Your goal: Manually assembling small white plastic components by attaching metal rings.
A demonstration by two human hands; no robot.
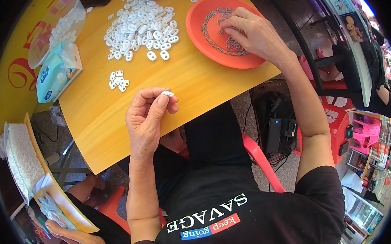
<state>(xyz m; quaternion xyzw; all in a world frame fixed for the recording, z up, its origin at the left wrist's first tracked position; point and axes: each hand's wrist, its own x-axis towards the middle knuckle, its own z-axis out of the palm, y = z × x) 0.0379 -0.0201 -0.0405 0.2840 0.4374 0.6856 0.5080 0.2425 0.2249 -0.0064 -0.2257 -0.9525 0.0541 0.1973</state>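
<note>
My left hand (147,113) is raised over the table's near edge, thumb and fingers pinching a small white plastic piece (168,94). On the right, my right hand (255,35) reaches into a shallow red bowl (203,49). Small grey metal pins or springs (212,40) lie along the bowl's bottom, too small to tell exactly. My right fingertips are drawn together among them; what they hold is hidden. A big pile of white oval plastic pieces with two holes (139,27) spreads across the far middle. A smaller cluster of white pieces (118,80) lies nearer, left of centre.
The wooden table (94,123) ends just before my lap. At its left stand a blue-green tissue pack (58,71) and a clear bag of white pieces (68,25). A red plastic chair (261,162) and a red stool (337,123) are below. Another person's arm (62,230) shows lower left.
</note>
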